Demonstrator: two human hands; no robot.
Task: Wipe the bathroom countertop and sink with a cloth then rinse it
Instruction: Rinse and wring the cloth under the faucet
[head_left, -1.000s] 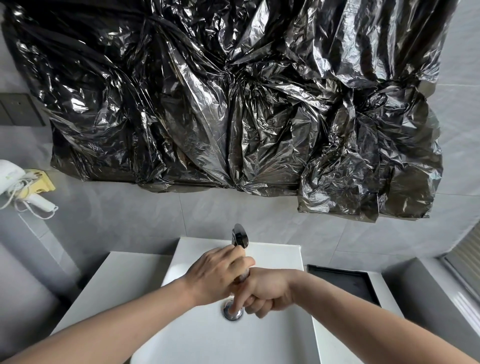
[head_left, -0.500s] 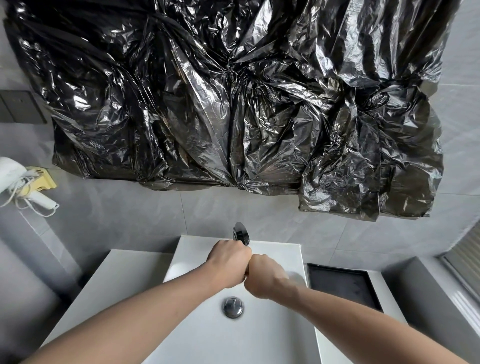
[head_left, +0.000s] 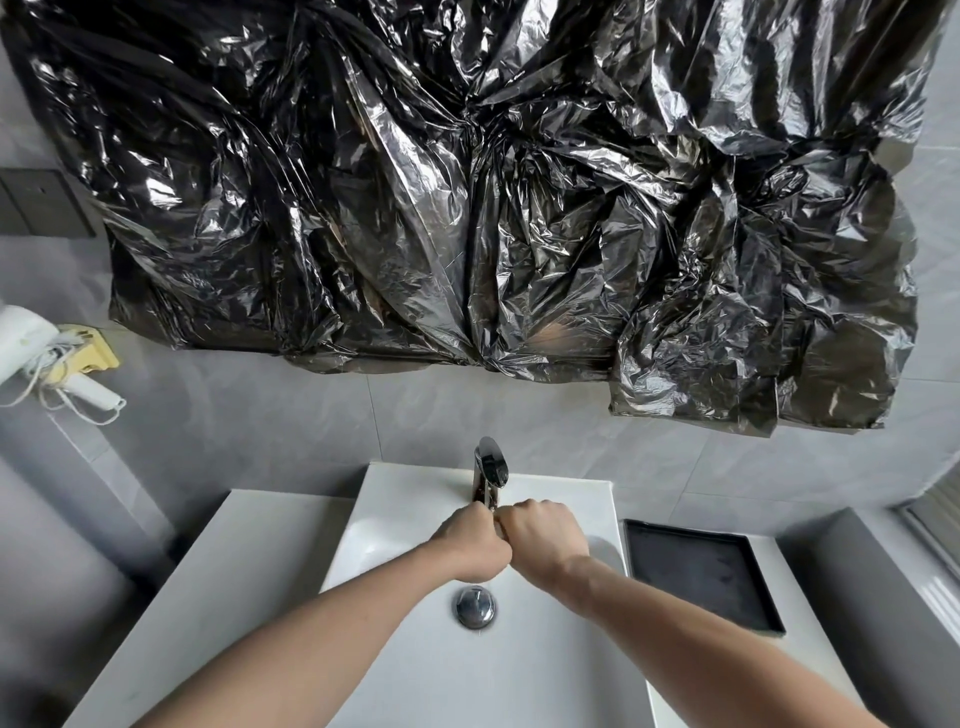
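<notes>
Black plastic (head_left: 493, 208) covers the wall above our white sink (head_left: 467, 670) and counter (head_left: 218, 561). Our left hand (head_left: 470, 545) and right hand (head_left: 543, 538) are fisted, knuckles touching, directly under the tap (head_left: 489, 467). No cloth shows; any would be hidden inside the fists.

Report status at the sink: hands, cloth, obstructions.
Left hand and right hand fisted, knuckles together under the faucet, over the sink. Cloth not visible; may be hidden in the fists. Drain uncovered; nothing in the way.
</notes>
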